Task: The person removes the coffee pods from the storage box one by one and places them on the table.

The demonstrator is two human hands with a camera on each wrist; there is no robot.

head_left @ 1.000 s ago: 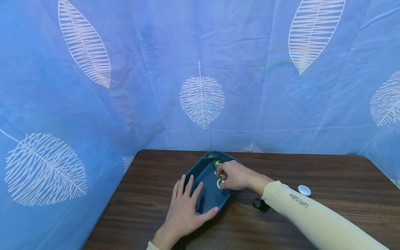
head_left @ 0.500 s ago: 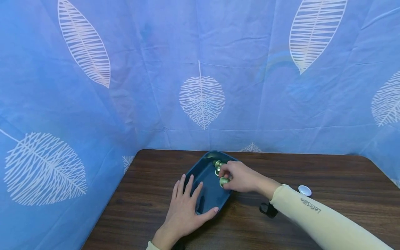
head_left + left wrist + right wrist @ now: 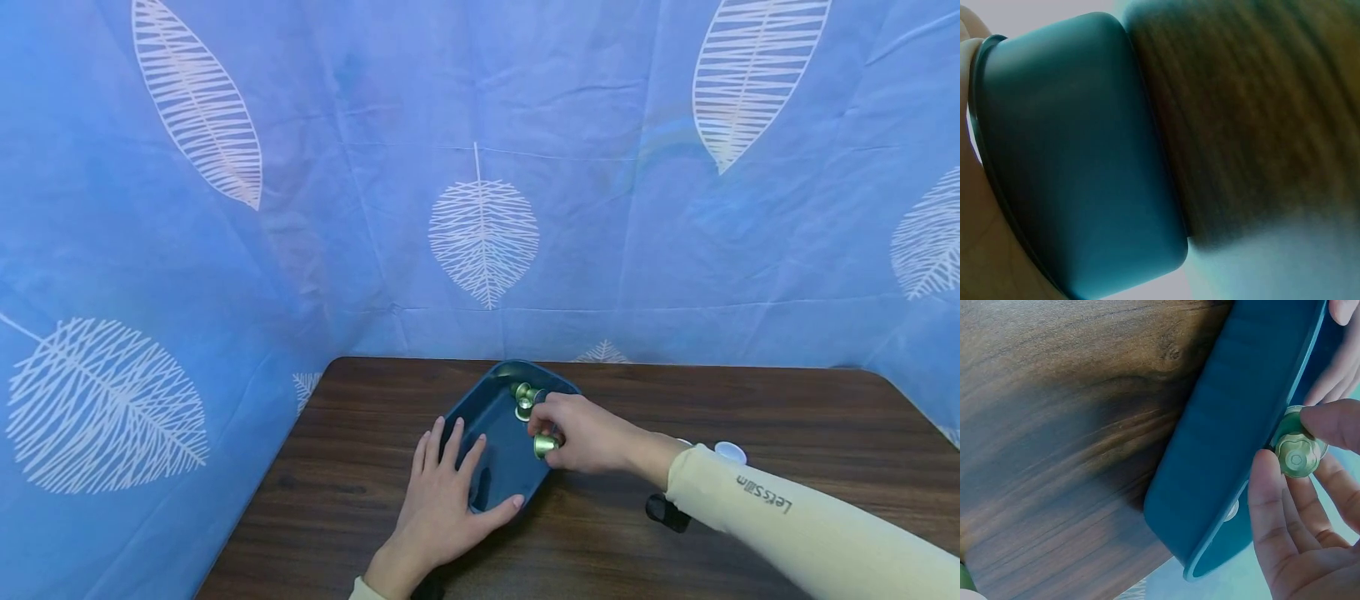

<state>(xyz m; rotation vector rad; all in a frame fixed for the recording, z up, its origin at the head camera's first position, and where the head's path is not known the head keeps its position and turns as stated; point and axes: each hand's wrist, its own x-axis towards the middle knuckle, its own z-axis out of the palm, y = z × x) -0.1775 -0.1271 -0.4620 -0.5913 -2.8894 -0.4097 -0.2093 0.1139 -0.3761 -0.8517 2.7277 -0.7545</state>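
A dark blue oblong tray [image 3: 506,479] stands on the wooden table. My left hand [image 3: 441,510] lies spread across its near end, fingers fairly straight over the left rim and thumb at the near right rim; the left wrist view shows mostly the tray's outer wall [image 3: 1079,150]. Over the tray's right side, my right hand [image 3: 588,433] pinches a shiny green coffee capsule [image 3: 546,447] between thumb and fingers. In the right wrist view the capsule's ridged narrow end [image 3: 1297,456] faces the camera, beside the rim. Several more green capsules [image 3: 523,402] lie at the tray's far end, partly hidden by that hand.
Right of the tray, a white round piece [image 3: 730,452] lies on the table [image 3: 825,417], with another half hidden behind the right sleeve. A green thing with a white edge [image 3: 966,584] shows at the right wrist view's corner. Blue leaf-patterned cloth [image 3: 600,250] hangs behind.
My right hand has moved slightly right and toward me, drawing the pinched capsule away from the others toward the tray's right rim. The left hand and tray have stayed put.
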